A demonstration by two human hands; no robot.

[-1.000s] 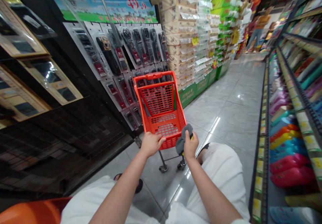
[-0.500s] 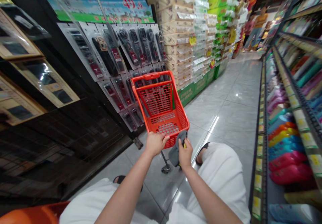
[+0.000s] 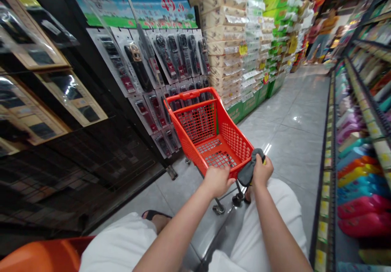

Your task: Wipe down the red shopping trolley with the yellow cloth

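Observation:
A red plastic shopping cart [image 3: 190, 141] stands before me on the tiled floor, its basket holding nothing and its handle at the far end. My left hand [image 3: 217, 180] is closed over the cart's near rim, thumb on the outer side. To the right, my right hand [image 3: 262, 172] grips a dark grey cloth [image 3: 247, 173] with a bit of yellow showing at the fingers. The cloth hangs against the cart's near right corner. Castor wheels show below the basket.
Belts in packaging [image 3: 172, 56] hang on a dark rack at the left. Stacked cartons [image 3: 224, 39] rise behind the cart. Shelves with colourful bottles [image 3: 363, 190] line the right side. An orange object [image 3: 45, 257] is at lower left, and people [image 3: 324, 33] stand far down the aisle.
The cart's near end has swung to the right and toward me. Both hands have moved right with it, the left still on the rim and the right still holding the cloth.

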